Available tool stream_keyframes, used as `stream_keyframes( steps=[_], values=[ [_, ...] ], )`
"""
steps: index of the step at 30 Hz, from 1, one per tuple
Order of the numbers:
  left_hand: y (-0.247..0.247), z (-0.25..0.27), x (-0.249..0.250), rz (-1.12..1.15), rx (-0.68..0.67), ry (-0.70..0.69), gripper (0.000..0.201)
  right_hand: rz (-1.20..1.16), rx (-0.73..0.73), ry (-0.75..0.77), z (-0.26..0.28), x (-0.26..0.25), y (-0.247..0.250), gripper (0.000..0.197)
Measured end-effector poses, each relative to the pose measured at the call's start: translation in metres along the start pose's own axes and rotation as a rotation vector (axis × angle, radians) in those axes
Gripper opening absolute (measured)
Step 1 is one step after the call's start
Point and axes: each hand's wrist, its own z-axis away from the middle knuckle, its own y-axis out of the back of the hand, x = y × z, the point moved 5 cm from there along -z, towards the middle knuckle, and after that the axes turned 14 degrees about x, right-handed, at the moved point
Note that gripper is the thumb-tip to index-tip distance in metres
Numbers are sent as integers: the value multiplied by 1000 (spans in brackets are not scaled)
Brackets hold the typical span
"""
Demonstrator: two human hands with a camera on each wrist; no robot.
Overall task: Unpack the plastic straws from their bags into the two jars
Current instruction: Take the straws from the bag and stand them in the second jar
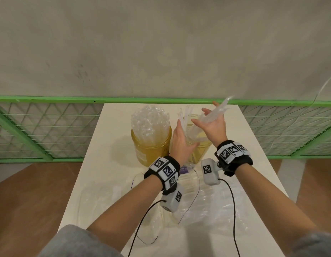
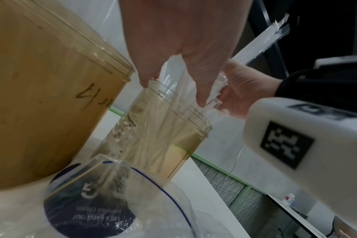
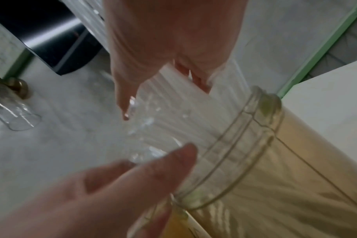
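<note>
Left jar (image 1: 151, 143) packed; your right hand (image 1: 213, 123) cradles a straw bundle (image 1: 207, 119) over the right jar (image 1: 200, 147) — left hand (image 1: 179, 140) flat-fingered, steadying (bags (image 1: 225, 206) remain).

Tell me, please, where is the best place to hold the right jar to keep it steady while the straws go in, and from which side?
Probably the smooth wall of the right jar, below its threaded neck, taken from the left. The straws lean out toward the right hand, so that side and the mouth are taken. The left hand is already beside the jar, though the left jar stands close there.
</note>
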Motion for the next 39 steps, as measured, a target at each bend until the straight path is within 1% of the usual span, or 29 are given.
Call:
stream_keyframes(
  steps=[3,6,7,8,12,13,14,15,16,17,18,19,20,21,22,23,24,26,27,28,29,30,32,33,35,37,39],
  values=[
    [-2,0,-1,-5,-11,1,102,-43,-23,69,-5,-9,5,106],
    [-1,-1,-1,-31,-6,-15,102,-116,-25,113,-5,-22,11,112],
    [0,-1,-1,-47,-3,-22,102,-133,-13,125,-5,-26,12,109],
    [0,-1,-1,-62,-2,-29,102,-151,5,138,-4,-30,14,103],
    [1,0,-1,-95,-9,-53,102,-150,102,194,-4,-37,17,58],
    [1,0,-1,-98,-13,-59,102,-102,110,203,-5,-36,15,47],
    [2,0,-1,-101,-18,-63,101,-11,88,206,-7,-33,11,38],
    [2,0,0,-104,-24,-66,101,112,35,201,-8,-28,6,31],
    [3,1,0,-106,-30,-70,101,224,-22,192,-10,-22,2,28],
    [4,1,2,-106,-35,-78,100,288,-66,183,-10,-19,0,29],
    [6,3,3,-109,-35,-96,99,301,-86,191,-8,-20,1,34],
    [8,6,3,-110,-33,-123,97,284,-85,231,-4,-25,4,46],
    [12,9,3,-110,-31,-157,94,269,-74,282,1,-32,8,58],
    [15,14,2,-111,-30,-195,88,260,-56,329,9,-39,14,65],
    [18,20,0,-115,-24,-229,80,249,-27,362,20,-44,19,66],
    [22,26,-4,-125,-8,-251,68,225,10,398,32,-47,24,60],
    [26,32,-10,-139,8,-252,54,191,53,441,49,-49,28,48],
    [33,46,-28,-160,22,-197,29,143,100,513,85,-41,27,25],
    [34,53,-40,-172,22,-154,22,140,65,521,103,-32,23,18],
    [35,60,-53,-192,14,-113,19,162,-14,507,119,-20,16,14],
    [34,66,-66,-225,-21,-73,18,202,-123,473,134,-7,8,12],
    [30,72,-79,-286,-98,-39,18,263,-242,423,146,9,0,14],
    [20,86,-102,-446,-315,20,30,453,-451,318,162,46,-12,15],
    [16,92,-111,-503,-406,45,37,585,-537,265,167,64,-15,20],
    [10,103,-120,-566,-523,47,40,841,-689,189,174,95,-17,42],
    [7,109,-125,-628,-577,27,42,1024,-788,231,181,108,-19,65],
    [7,111,-129,-679,-596,8,47,1146,-832,303,184,112,-24,80]
  ],
)
